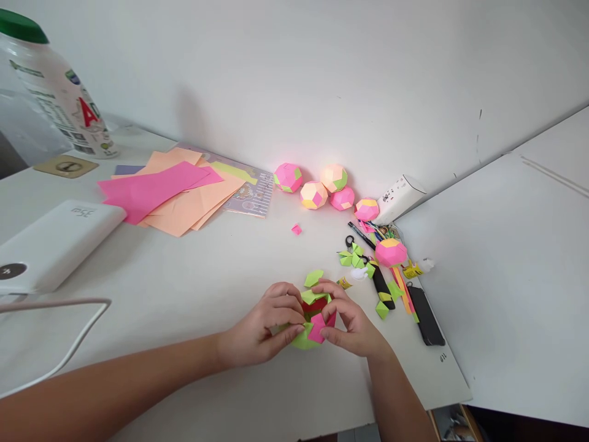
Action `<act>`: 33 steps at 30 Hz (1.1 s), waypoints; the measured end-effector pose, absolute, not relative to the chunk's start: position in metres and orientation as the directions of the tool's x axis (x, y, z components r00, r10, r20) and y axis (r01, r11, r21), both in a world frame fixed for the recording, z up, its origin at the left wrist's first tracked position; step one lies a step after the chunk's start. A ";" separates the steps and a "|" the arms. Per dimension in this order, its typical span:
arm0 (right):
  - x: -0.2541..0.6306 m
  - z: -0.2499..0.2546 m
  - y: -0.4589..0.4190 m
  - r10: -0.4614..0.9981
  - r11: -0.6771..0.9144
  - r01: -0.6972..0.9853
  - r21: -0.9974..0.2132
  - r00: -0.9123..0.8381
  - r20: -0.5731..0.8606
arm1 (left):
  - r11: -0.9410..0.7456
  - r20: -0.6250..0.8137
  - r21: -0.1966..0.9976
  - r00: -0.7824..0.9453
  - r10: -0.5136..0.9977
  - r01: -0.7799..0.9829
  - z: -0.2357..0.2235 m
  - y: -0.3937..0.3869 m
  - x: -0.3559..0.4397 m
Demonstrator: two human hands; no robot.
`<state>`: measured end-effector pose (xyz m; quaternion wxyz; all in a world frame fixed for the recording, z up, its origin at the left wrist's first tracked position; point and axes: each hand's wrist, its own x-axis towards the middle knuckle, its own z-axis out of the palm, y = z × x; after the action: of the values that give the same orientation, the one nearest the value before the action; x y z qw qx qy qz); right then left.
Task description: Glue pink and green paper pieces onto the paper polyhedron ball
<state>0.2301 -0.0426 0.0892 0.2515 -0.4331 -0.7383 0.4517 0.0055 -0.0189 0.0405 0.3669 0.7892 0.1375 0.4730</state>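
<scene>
Between my hands, near the front of the desk, is a partly assembled folded-paper ball [306,339] of green and pink pieces, with an opening in its top. My left hand [271,322] grips its left side, thumb on the near green edge and fingers curled over the rim. My right hand [347,319] holds the right side, thumb and fingers around a pink paper piece [317,329] at the opening. Part of the ball is hidden by my fingers. Just beyond it lies a loose green folded piece [313,278].
Finished paper balls [313,195] sit along the wall. Several green pieces [353,255], a black marker [361,235], a black-yellow cutter [383,285] and a black case [426,315] lie right. Paper sheets [193,205], a power bank [59,245] with a cable and a bottle [59,92] stand left.
</scene>
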 end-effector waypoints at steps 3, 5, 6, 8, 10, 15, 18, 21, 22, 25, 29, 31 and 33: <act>0.231 0.088 -0.041 0.865 0.208 0.384 -0.899 -0.501 -0.014 | -0.668 0.625 0.733 0.512 0.589 -0.126 0.041 -0.020 0.006; 0.232 0.088 -0.041 0.865 0.198 0.370 -0.908 -0.502 -0.016 | -0.649 0.613 0.751 0.496 0.615 -0.123 0.041 -0.021 0.007; 0.232 0.088 -0.041 0.865 0.192 0.364 -0.912 -0.501 -0.018 | -0.638 0.606 0.760 0.486 0.629 -0.122 0.040 -0.022 0.007; 0.233 0.087 -0.040 0.867 0.179 0.355 -0.918 -0.498 -0.024 | -0.621 0.599 0.774 0.466 0.651 -0.127 0.040 -0.024 0.007; 0.233 0.086 -0.040 0.868 0.166 0.343 -0.925 -0.495 -0.028 | -0.610 0.596 0.781 0.453 0.663 -0.135 0.039 -0.026 0.008; 0.233 0.085 -0.039 0.871 0.146 0.329 -0.933 -0.490 -0.036 | -0.583 0.569 0.803 0.454 0.685 -0.126 0.039 -0.030 0.008; 0.233 0.085 -0.039 0.871 0.149 0.344 -0.927 -0.489 -0.041 | -0.591 0.577 0.796 0.460 0.675 -0.132 0.039 -0.030 0.008; 0.233 0.085 -0.040 0.871 0.156 0.359 -0.920 -0.489 -0.043 | -0.627 0.609 0.768 0.453 0.651 -0.131 0.038 -0.030 0.008; 0.233 0.085 -0.040 0.872 0.155 0.364 -0.918 -0.487 -0.046 | -0.640 0.620 0.757 0.449 0.643 -0.128 0.038 -0.030 0.008; 0.233 0.086 -0.040 0.875 0.148 0.372 -0.916 -0.482 -0.054 | -0.674 0.650 0.729 0.431 0.626 -0.120 0.037 -0.031 0.008; 0.233 0.088 -0.040 0.873 0.141 0.372 -0.917 -0.484 -0.063 | -0.684 0.661 0.719 0.427 0.617 -0.123 0.036 -0.031 0.009; 0.232 0.089 -0.041 0.873 0.143 0.376 -0.915 -0.484 -0.062 | -0.676 0.653 0.726 0.431 0.623 -0.123 0.036 -0.031 0.010; 0.231 0.090 -0.042 0.875 0.150 0.384 -0.911 -0.481 -0.059 | -0.668 0.644 0.734 0.438 0.627 -0.123 0.036 -0.030 0.010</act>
<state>0.2307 -0.0415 0.0898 0.2553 -0.4407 -0.7138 0.4806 0.0100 -0.0304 0.0361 0.3725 0.7618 0.1655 0.5036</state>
